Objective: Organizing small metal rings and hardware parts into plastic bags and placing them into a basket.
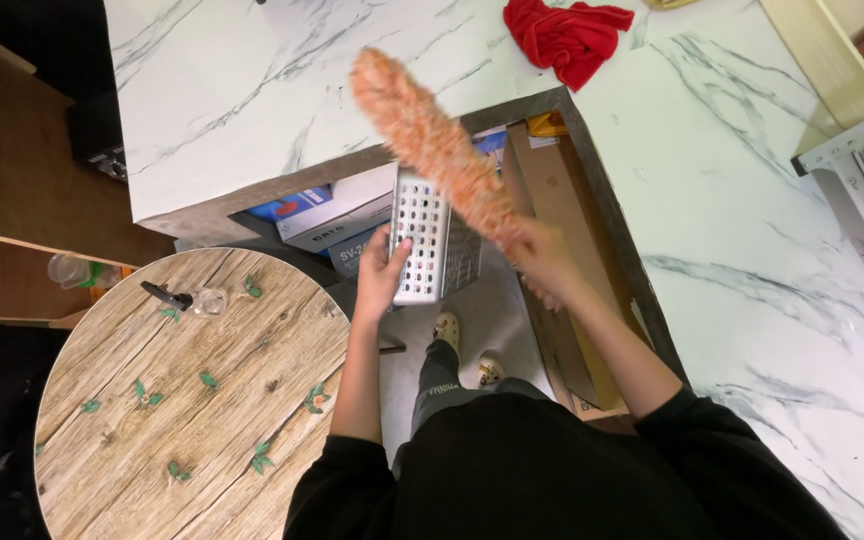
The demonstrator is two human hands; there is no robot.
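My left hand (382, 270) grips the near end of a metal box grater (432, 238) with rows of holes, held in the air in front of me. My right hand (540, 256) clutches the lower end of a fluffy orange duster (432, 140), which slants up and to the left and lies across the grater's right side. Both hands are raised over the floor between a round table and a marble counter.
A round wooden table (192, 400) sits at lower left with a small clear cup (209, 301) and a black item (167, 294). An L-shaped marble counter (752, 200) wraps the back and right, a red cloth (564, 35) on it. Boxes (337, 215) and cardboard (557, 200) stand beneath.
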